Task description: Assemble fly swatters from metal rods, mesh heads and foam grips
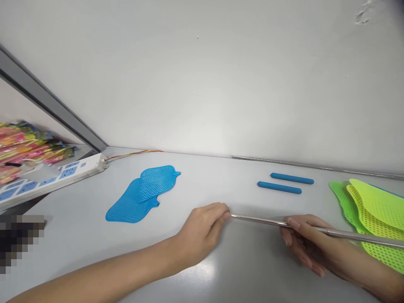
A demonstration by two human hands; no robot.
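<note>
A thin silver telescopic rod [259, 219] runs across in front of me, growing thicker toward the right edge. My left hand [206, 229] is closed round its thin left end, hiding the tip. Further along, my right hand [311, 242] pinches the rod between thumb and fingers, with the lower fingers curled loosely beneath. Two blue handle sleeves [292, 178] lie side by side on the table beyond the rod. To the left, two blue perforated fly swatter heads [158, 182] overlap, their short sockets pointing right.
Green and yellow perforated swatter heads [378, 206] are stacked at the right. Another metal rod [284, 162] lies along the wall. A white power strip [67, 172] with wires and colourful packaged goods [28, 141] are at the left, by a grey post [53, 97].
</note>
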